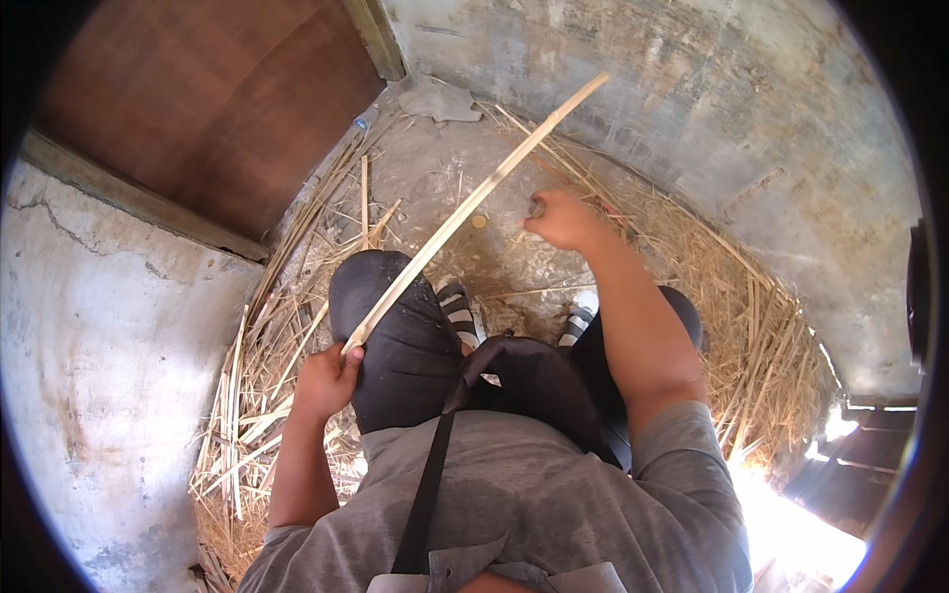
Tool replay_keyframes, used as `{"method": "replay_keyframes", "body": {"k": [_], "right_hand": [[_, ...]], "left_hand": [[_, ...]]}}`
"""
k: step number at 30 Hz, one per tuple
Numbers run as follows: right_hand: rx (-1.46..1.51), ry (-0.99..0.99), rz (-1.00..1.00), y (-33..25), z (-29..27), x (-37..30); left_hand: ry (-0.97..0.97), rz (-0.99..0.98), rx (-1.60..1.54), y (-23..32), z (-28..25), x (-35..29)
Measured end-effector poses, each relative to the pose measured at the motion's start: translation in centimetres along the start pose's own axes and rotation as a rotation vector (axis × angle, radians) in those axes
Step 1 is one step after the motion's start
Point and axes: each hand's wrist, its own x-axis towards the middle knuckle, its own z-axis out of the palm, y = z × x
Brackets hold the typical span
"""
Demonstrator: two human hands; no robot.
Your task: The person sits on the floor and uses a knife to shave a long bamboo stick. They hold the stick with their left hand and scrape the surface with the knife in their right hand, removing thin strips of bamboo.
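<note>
A long pale strip of split bamboo (474,201) slants up from my left knee toward the far wall. My left hand (328,380) is closed around its near end, beside the knee. Out in front, to the right of the strip and apart from it, my right hand (565,219) is closed with the fingers curled. A small greyish bit (535,209) shows at its fingertips, too small to name.
Dry shavings and thin strips (259,415) lie heaped along the left; more shavings (741,336) line the right wall (692,109). A brown panel (217,109) with a wooden frame stands at the far left. My striped footwear (457,311) rests on the dirt floor (435,163).
</note>
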Motion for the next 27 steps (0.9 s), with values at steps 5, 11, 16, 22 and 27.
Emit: {"method": "replay_keyframes", "body": {"k": [5,11,16,22,27], "right_hand": [[-0.080,-0.284,-0.268,-5.6,2.1,-1.8],[-0.025,-0.239,-0.211,-5.1,1.1,-1.3],[0.139,0.014,0.096,0.4,0.1,0.3],[0.010,-0.043,-0.143,-1.5,2.4,-0.1],[-0.023,-0.321,-0.307,-6.1,3.3,-1.7]], "left_hand": [[0.000,0.006,0.093,0.3,-0.6,0.0],[-0.019,0.004,0.038,0.2,-0.7,0.0],[-0.006,0.036,0.030,0.1,-0.5,0.2],[-0.012,0.003,-0.001,0.3,-0.5,0.2],[-0.005,0.012,0.041,0.4,-0.7,0.1]]}}
